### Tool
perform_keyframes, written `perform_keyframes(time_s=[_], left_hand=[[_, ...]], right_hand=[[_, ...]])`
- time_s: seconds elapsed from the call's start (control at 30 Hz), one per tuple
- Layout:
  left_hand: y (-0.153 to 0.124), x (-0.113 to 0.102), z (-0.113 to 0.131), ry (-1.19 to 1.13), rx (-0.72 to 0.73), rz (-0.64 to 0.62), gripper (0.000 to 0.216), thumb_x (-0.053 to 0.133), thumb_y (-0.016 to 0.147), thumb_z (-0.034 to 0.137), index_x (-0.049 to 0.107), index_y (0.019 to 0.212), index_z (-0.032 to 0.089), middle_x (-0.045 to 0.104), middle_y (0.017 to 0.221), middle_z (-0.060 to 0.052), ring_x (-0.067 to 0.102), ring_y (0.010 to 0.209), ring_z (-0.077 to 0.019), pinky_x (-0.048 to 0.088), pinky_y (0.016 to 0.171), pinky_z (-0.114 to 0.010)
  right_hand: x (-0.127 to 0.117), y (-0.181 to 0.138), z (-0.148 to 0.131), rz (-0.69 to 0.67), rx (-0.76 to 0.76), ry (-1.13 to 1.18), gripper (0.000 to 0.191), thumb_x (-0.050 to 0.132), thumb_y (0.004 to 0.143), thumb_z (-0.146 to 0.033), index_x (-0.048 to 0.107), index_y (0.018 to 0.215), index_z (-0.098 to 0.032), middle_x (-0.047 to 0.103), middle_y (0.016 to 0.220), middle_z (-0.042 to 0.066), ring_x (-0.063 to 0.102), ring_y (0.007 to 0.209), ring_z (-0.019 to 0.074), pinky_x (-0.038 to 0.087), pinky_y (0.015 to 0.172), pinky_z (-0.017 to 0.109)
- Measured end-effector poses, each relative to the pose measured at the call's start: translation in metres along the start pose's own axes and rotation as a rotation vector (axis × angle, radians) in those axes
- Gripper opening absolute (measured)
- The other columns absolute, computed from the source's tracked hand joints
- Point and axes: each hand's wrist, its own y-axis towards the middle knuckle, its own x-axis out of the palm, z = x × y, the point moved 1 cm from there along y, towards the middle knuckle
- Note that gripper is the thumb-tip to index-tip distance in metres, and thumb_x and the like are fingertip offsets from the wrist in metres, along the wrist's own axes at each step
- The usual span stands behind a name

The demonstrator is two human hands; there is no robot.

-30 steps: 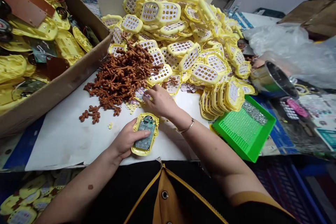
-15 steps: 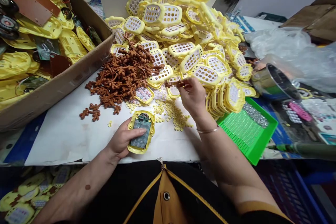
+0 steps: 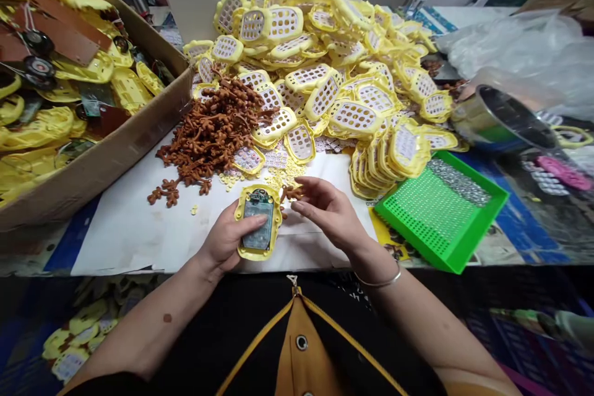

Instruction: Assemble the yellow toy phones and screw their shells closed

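The desk (image 3: 120,229) is crowded with yellow covers (image 3: 355,116). Near its front edge, the left hand (image 3: 226,233) has its fingers clasped on a shell (image 3: 254,254); beside it, at the right hand's (image 3: 335,213) fingertips, sits a brown piece (image 3: 290,193), gripped or not I can't tell.

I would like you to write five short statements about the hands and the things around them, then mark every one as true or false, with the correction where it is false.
1. The left hand holds a yellow casing, its thumb lying over the circuit board. True.
2. The right hand is inside the green tray. False: it is by a brown piece, next to the yellow casing.
3. A bracelet circles the right arm. True.
4. The pile of brown pieces fills the cardboard box. False: it lies outside, on the white sheet.
5. Small silvery pieces lie in the green tray. True.
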Motion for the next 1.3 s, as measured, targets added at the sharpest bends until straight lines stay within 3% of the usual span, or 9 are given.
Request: perform_keyframes(time_s=[0.13,0.27,0.33,0.47,0.9,0.97,1.13,1.2,1.3], left_hand=[[0.001,0.004,-0.005,-0.053,-0.022,-0.003,0.043,0.082,0.059,0.021,0.062,0.096,0.012,0.073,0.079,-0.007,0.069,0.065,-0.0199,0.057,0.062,-0.031],[-0.001,0.003,-0.004,0.044,-0.024,-0.005,0.044,0.082,0.059,0.019,0.063,0.098,0.013,0.073,0.08,-0.006,0.068,0.066,-0.0176,0.055,0.064,-0.028],[-0.002,0.0,-0.004,0.116,-0.064,0.005,0.042,0.083,0.058,0.019,0.064,0.095,0.012,0.072,0.079,-0.006,0.066,0.065,-0.0164,0.053,0.062,-0.026],[0.0,-0.003,-0.006,0.177,-0.133,-0.007,0.041,0.083,0.057,0.02,0.064,0.092,0.012,0.071,0.079,-0.006,0.064,0.064,-0.0161,0.051,0.062,-0.027],[0.005,0.002,-0.011,0.264,-0.131,-0.048,0.042,0.082,0.059,0.022,0.065,0.096,0.014,0.071,0.079,-0.004,0.063,0.066,-0.015,0.049,0.062,-0.025],[0.006,0.001,-0.011,0.293,-0.11,-0.055,0.04,0.081,0.06,0.021,0.065,0.097,0.014,0.071,0.08,-0.003,0.063,0.066,-0.0146,0.049,0.063,-0.024],[0.007,-0.002,-0.015,0.297,-0.161,-0.075,0.041,0.082,0.06,0.024,0.065,0.096,0.014,0.069,0.077,-0.003,0.062,0.063,-0.0144,0.049,0.06,-0.024],[0.006,-0.003,-0.017,0.323,-0.136,-0.079,0.04,0.082,0.06,0.024,0.065,0.095,0.014,0.069,0.077,-0.003,0.061,0.063,-0.0135,0.048,0.06,-0.023],[0.005,-0.004,-0.019,0.36,-0.103,-0.107,0.04,0.081,0.061,0.024,0.066,0.097,0.015,0.069,0.079,-0.003,0.06,0.065,-0.0128,0.047,0.061,-0.023]], right_hand=[[0.022,-0.003,0.022,-0.072,0.182,0.342,0.034,0.076,0.071,-0.045,0.066,0.093,-0.022,0.068,0.085,0.002,0.064,0.071,0.0139,0.058,0.068,0.033],[0.016,0.0,0.025,0.085,0.115,0.381,0.032,0.078,0.068,-0.048,0.068,0.086,-0.023,0.065,0.074,-0.002,0.059,0.065,0.0107,0.054,0.066,0.028],[0.003,0.002,0.017,0.11,0.056,0.31,0.029,0.078,0.069,-0.046,0.069,0.086,-0.024,0.067,0.078,-0.001,0.059,0.069,0.0109,0.052,0.07,0.028],[-0.016,0.001,0.002,-0.002,0.034,0.096,0.024,0.074,0.074,-0.043,0.071,0.085,-0.022,0.068,0.08,0.001,0.057,0.069,0.0114,0.049,0.067,0.028],[-0.023,0.0,-0.007,-0.138,0.075,-0.129,0.016,0.07,0.078,-0.031,0.07,0.086,-0.017,0.068,0.076,0.001,0.058,0.067,0.0111,0.048,0.066,0.027],[-0.024,0.0,-0.008,-0.162,0.022,-0.179,0.013,0.066,0.081,-0.029,0.069,0.086,-0.017,0.068,0.077,0.002,0.059,0.069,0.0123,0.049,0.067,0.028],[-0.023,-0.004,-0.006,-0.126,-0.37,-0.629,0.011,0.055,0.087,-0.023,0.065,0.086,-0.018,0.063,0.078,0.005,0.057,0.073,0.0155,0.047,0.068,0.031],[-0.022,-0.006,-0.005,-0.127,-0.38,-0.72,0.011,0.053,0.088,-0.02,0.063,0.085,-0.017,0.062,0.076,0.005,0.056,0.071,0.0153,0.046,0.066,0.03],[-0.023,-0.009,-0.005,-0.154,-0.321,-0.661,0.008,0.054,0.087,-0.018,0.062,0.084,-0.017,0.064,0.076,0.004,0.057,0.07,0.0144,0.047,0.065,0.029]])
